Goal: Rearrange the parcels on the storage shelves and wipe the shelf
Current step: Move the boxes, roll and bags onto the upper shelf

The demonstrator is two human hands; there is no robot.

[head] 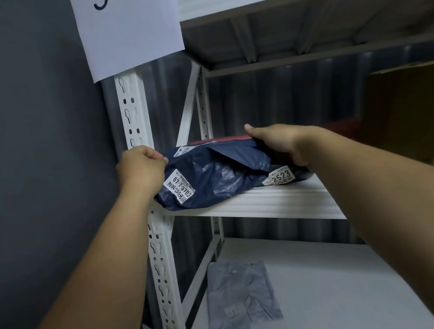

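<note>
A dark blue plastic parcel (211, 175) with white labels lies at the left end of the middle white shelf (268, 201), overhanging its front edge. My left hand (141, 170) grips the parcel's left end, fingers curled. My right hand (275, 144) holds its right end, thumb on top and fingers underneath. Another dark parcel with a label reading 2523 (279, 177) lies beneath it on the right. A red parcel (229, 138) shows behind them.
A grey flat parcel (239, 297) lies on the lower shelf (332, 286). A brown cardboard box (421, 114) stands at the right of the middle shelf. The white slotted upright (134, 114) carries a paper sign (127, 25). A dark wall (34, 158) is at left.
</note>
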